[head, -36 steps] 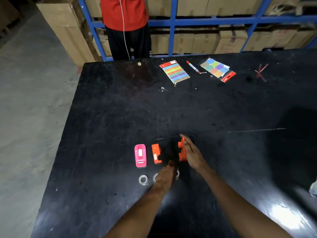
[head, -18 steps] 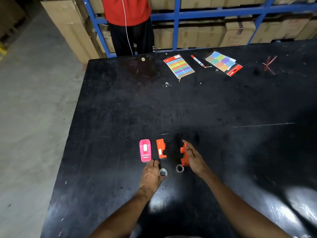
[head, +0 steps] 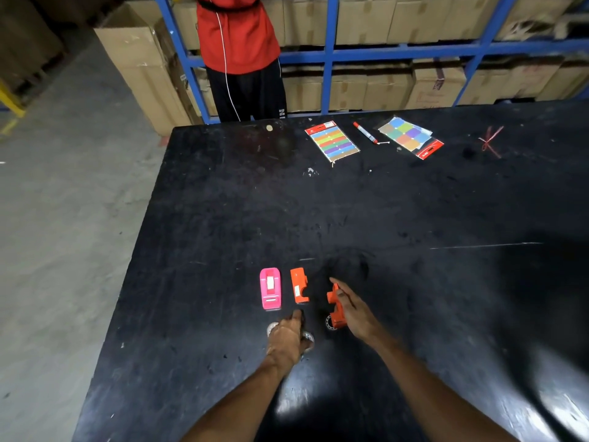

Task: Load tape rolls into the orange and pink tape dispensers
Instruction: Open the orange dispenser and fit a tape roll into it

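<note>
A pink tape dispenser (head: 270, 288) lies on the black table (head: 398, 218). Just right of it lies an orange dispenser piece (head: 299, 285). My right hand (head: 353, 311) grips a second orange dispenser (head: 334, 301), tilted on its side. A clear tape roll (head: 330, 323) lies flat against that dispenser's near end. My left hand (head: 287, 341) is palm down with its fingers curled over another tape roll (head: 308, 338), which shows only at its right edge. A third roll (head: 272, 327) peeks out at the hand's left side.
At the far edge lie a pack of coloured label strips (head: 332, 141), a red marker (head: 365, 133) and a pack of coloured squares (head: 409, 136). A person in a red shirt (head: 237, 33) stands behind the table, in front of blue racks with cartons. The table's left edge drops to the concrete floor.
My left hand has shifted right onto the middle tape roll, uncovering the left roll. My right hand stays on the orange dispenser.
</note>
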